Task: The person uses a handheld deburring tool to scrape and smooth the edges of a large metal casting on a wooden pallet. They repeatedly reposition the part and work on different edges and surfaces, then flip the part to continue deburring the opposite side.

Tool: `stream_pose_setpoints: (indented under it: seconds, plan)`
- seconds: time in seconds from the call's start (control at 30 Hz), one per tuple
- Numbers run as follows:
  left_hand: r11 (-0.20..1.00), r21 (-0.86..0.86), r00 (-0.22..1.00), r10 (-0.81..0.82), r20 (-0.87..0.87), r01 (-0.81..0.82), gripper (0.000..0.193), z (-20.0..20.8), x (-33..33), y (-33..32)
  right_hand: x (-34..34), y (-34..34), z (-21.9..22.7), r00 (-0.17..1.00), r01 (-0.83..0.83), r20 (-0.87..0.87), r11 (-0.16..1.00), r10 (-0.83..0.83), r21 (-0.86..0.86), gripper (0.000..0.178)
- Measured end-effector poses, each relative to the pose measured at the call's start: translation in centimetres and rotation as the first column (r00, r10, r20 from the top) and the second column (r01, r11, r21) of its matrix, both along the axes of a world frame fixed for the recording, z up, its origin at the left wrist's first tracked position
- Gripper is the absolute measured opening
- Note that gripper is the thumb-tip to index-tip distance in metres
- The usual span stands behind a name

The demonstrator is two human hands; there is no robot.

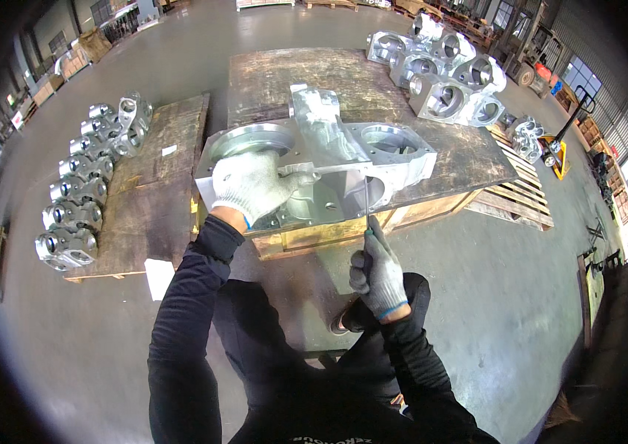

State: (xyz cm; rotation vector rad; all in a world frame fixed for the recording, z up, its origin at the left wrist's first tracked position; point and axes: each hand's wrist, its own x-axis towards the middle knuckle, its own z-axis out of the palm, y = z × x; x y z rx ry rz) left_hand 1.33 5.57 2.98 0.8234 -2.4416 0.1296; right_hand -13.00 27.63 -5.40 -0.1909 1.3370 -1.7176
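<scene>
A large silvery metal casting (403,166) with round bores lies on the near edge of a worn wooden table. My left hand (249,181), in a white knit glove, grips its left part beside the large bore. The thumb stretches to the right across the metal, and the fingertips are partly hidden. In my gloved right hand (380,277), the fingers are wrapped round a thin rod-like hand tool (366,200) with some green at its handle. This tool points upward, its slim shaft at the opening in the casting's near right side; its tip is hard to make out.
More large castings (443,74) stand at the table's (269,74) far right corner. Rows of smaller castings (77,192) line a low board (136,214) on the left. At right are a wooden pallet (514,189) and a yellow pallet jack (562,152). A white sheet (158,279) hangs near my left arm.
</scene>
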Motion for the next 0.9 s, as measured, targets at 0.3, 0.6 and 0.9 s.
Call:
stream_pose_setpoints:
  seconds: [0.3,0.6,0.9]
  plan:
    - [0.984,0.161,0.979,0.049,0.2,-0.083,0.079,1.4,-0.1,0.4,0.7,-0.4,1.2,0.997,-0.011,0.077,1.0,0.009,0.026,0.056]
    - [0.975,0.216,0.987,0.016,0.162,-0.051,0.08,0.9,-0.1,0.1,0.9,0.5,0.1,0.992,0.068,0.111,0.997,-0.065,-0.025,0.058]
    - [0.994,0.105,0.995,-0.023,0.1,0.012,0.081,0.4,0.0,0.0,-1.1,1.2,-0.9,0.996,-0.036,-0.082,0.996,0.03,-0.076,0.061]
